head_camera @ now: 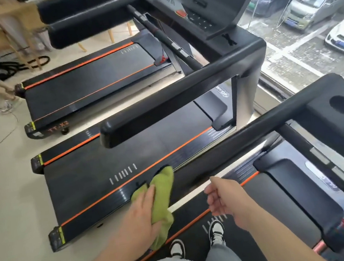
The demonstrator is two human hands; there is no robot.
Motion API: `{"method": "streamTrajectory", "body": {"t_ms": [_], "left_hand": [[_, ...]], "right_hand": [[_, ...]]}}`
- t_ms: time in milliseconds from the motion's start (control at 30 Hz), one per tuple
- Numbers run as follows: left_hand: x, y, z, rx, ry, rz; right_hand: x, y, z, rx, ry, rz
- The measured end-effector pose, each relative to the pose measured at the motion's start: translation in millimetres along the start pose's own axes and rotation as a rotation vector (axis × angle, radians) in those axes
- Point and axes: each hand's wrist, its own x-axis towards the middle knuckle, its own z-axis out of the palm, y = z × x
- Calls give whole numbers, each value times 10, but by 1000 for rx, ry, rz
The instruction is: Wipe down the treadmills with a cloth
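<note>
Gripped by the left hand (141, 217), a crumpled green cloth (163, 194) is held at a black treadmill handrail (253, 131); the right hand (220, 198) is seen loosely curled, empty.

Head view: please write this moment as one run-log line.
left hand: grips green cloth on handrail end | right hand: open, empty

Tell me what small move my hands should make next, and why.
Probably slide the green cloth up the black handrail toward the console: your left hand grips it at the rail's near end, and the right hand hangs free.
</note>
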Motion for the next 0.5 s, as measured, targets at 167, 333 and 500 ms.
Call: {"method": "streamTrajectory", "body": {"t_ms": [167,333,500], "left_hand": [[-200,151,-290,-325,172,-91],[105,1079,-480,-303,363,180],[435,1726,-220,-265,203,450]], "right_hand": [[-72,91,-171,-90,-58,-26],[-231,-53,-200,134,-186,-214],[-189,-257,-318,308,-64,-222]]}}
